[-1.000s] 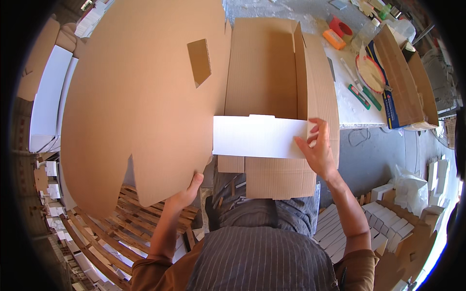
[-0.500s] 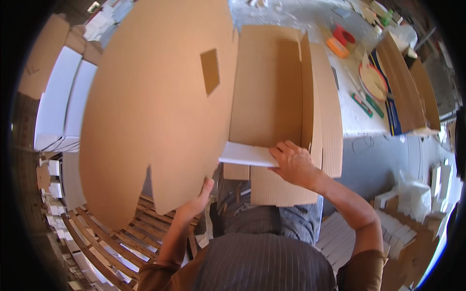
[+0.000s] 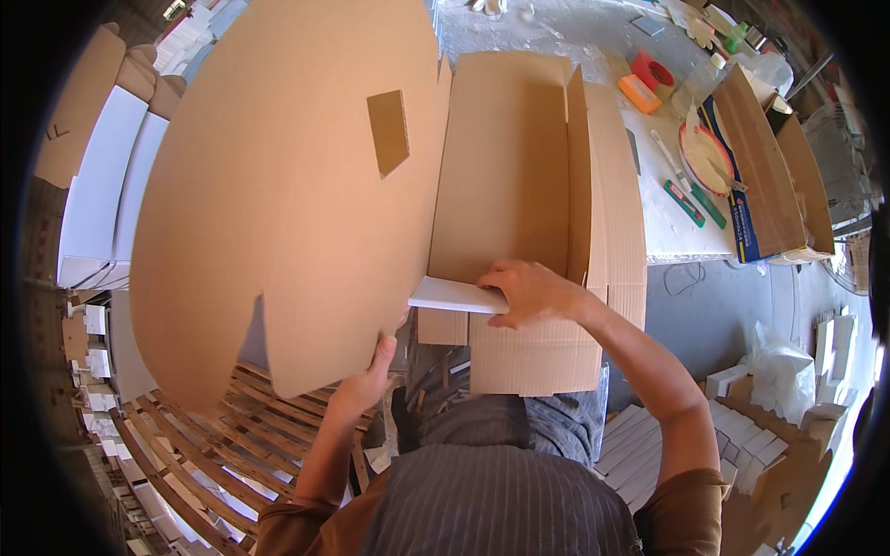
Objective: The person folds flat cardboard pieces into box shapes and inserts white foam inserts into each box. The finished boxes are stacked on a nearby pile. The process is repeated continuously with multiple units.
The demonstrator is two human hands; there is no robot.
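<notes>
A large brown cardboard panel [image 3: 278, 204] with a four-sided cut-out rises at the left. My left hand [image 3: 368, 375] grips its lower right edge, thumb on the near face and the other fingers mostly hidden behind. Right of the panel lies an open cardboard box [image 3: 505, 167], its flaps [image 3: 538, 357] folded outward toward me and to the right. Across the near end of the box runs a flat white strip [image 3: 454, 295]. My right hand [image 3: 538, 295] is closed over the strip's right part, fingers bent around it. The panel hides the strip's left end.
On the worktable [image 3: 658, 222] at right are two green-handled cutters [image 3: 686, 204], a bowl of paste [image 3: 705, 157], a red tape roll [image 3: 654, 69] and a long carton [image 3: 769, 167]. A wooden pallet [image 3: 250, 435] lies lower left; white strips [image 3: 640, 454] are piled lower right.
The panel has shifted a little left with my left hand. My right hand has moved left, its fingers bending further over the strip. The whole view has also shifted slightly.
</notes>
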